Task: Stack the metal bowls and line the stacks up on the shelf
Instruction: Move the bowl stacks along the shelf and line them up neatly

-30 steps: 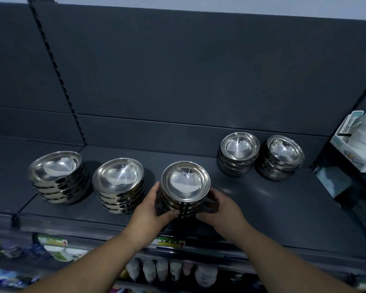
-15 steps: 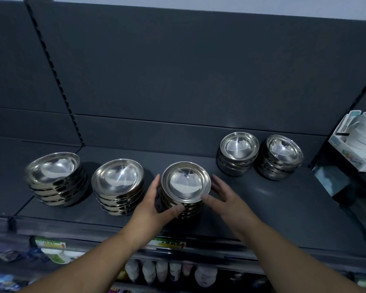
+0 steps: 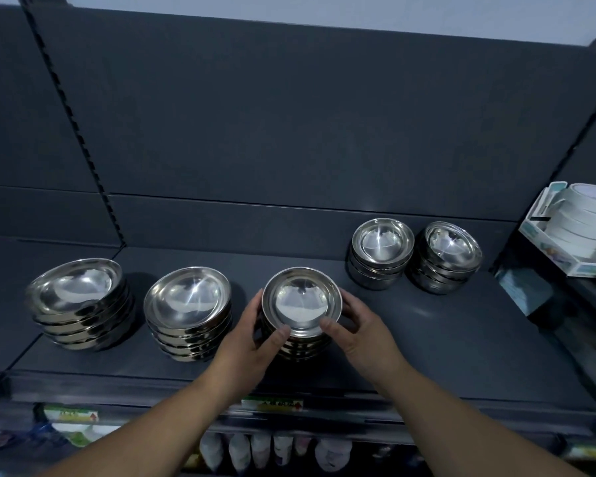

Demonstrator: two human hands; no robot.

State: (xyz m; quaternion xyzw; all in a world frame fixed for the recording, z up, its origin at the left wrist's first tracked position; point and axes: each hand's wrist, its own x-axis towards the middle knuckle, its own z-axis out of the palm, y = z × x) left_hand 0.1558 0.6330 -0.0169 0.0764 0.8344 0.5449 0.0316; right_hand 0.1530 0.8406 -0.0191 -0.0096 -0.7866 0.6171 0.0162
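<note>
Head view: upright bowl stack [image 3: 301,325] between both hands.

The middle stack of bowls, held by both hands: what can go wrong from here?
1. The middle stack stands near the shelf's front edge; a pull could tip it off.
2. The left hand and right hand press mainly the upper rims, so lower bowls may shift.
3. The two back stacks remain out of line.

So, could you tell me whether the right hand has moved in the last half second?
Yes: the right hand closed leftward onto the middle stack, thumb now on its top rim.
</note>
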